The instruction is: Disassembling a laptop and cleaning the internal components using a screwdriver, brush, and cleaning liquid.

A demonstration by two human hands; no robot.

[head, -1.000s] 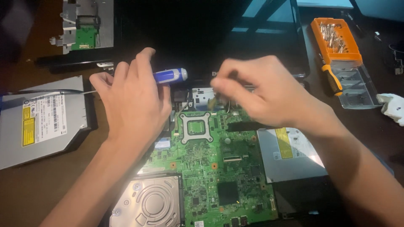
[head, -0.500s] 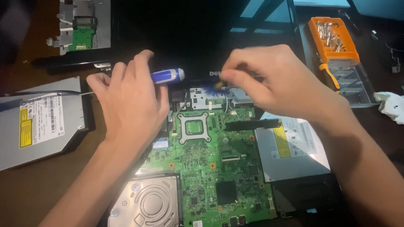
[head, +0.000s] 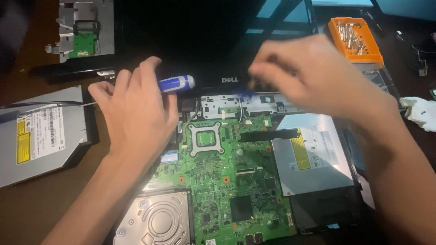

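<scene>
My left hand (head: pixel 136 113) is closed around a blue and white screwdriver (head: pixel 176 84), whose handle end sticks out past my fingers, above the left top corner of a green motherboard (head: pixel 227 181). The board lies bare inside an opened black laptop. My right hand (head: pixel 318 72) hovers blurred over the laptop's hinge strip (head: pixel 254 103), fingertips pinched together. Motion blur hides whether anything tiny sits between them.
In the laptop sit a silver optical drive (head: pixel 313 159) on the right and a hard drive (head: pixel 156 220) at the lower left. A loose optical drive (head: pixel 41 136) lies far left, a metal bracket with a small board (head: pixel 84 29) top left, an orange bit box (head: pixel 354 38) top right, and a white cloth (head: pixel 420 113) at the right edge.
My right hand has lifted from the board's top edge and moved up and to the right, pinched. My left hand with the screwdriver has stayed almost still.
</scene>
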